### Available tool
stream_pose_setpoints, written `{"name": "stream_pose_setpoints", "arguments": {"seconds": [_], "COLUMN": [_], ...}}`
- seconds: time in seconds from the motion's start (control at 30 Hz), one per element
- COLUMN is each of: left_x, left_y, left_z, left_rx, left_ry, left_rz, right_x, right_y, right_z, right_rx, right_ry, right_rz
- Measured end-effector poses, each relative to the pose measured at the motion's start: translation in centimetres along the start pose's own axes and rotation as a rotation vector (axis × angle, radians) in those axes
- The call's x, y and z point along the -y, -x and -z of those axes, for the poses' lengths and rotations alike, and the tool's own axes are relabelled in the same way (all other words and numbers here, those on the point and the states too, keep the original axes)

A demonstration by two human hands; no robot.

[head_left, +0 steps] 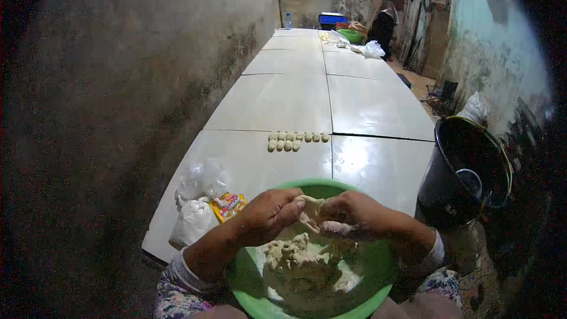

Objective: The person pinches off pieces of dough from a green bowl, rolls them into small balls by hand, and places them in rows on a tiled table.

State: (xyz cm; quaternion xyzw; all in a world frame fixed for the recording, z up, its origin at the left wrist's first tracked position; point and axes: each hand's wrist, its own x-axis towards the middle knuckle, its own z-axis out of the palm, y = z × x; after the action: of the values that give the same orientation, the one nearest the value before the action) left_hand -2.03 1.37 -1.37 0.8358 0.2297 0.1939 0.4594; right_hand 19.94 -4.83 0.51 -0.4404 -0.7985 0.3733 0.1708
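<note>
Between both hands a small piece of pale dough (311, 208) is pinched and stretched above a green basin (387, 292). My left hand (273, 212) grips its left side with thumb and fingers closed. On the other side my right hand (348, 215) holds the dough, its fingertips coated in flour or dough. Below them in the basin lies a large rough mass of dough (295, 263), with loose white flour around it. Farther up the table several small shaped dough pieces (289, 140) sit in two rows.
Left of the basin are a bag of white powder (194, 221), clear plastic (204, 180) and a yellow packet (227, 205). A black bucket (431, 201) stands at the right. The long white table (283, 100) runs to a green bowl (351, 36) and a person in dark clothing (383, 28).
</note>
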Motion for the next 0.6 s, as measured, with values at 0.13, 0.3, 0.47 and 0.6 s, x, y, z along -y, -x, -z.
{"name": "stream_pose_setpoints", "arguments": {"seconds": [0.13,0.3,0.47,0.6], "left_x": [0.3,3.5,2.5,2.6], "left_y": [-0.4,-0.9,-0.9,-0.7], "left_z": [-0.3,0.4,0.6,0.4], "left_rx": [-0.136,-0.339,-0.109,-0.008], "left_ry": [0.143,0.301,0.494,0.628], "left_rz": [-0.075,-0.276,-0.008,0.091], "right_x": [-0.4,-1.3,-2.2,-0.2], "right_y": [0.1,-0.1,-0.4,-0.4], "right_z": [-0.1,-1.2,-2.2,-1.9], "right_rx": [0.035,0.393,0.099,-0.245], "right_ry": [0.105,0.365,0.368,0.293], "right_rz": [0.122,0.059,0.185,-0.026]}}
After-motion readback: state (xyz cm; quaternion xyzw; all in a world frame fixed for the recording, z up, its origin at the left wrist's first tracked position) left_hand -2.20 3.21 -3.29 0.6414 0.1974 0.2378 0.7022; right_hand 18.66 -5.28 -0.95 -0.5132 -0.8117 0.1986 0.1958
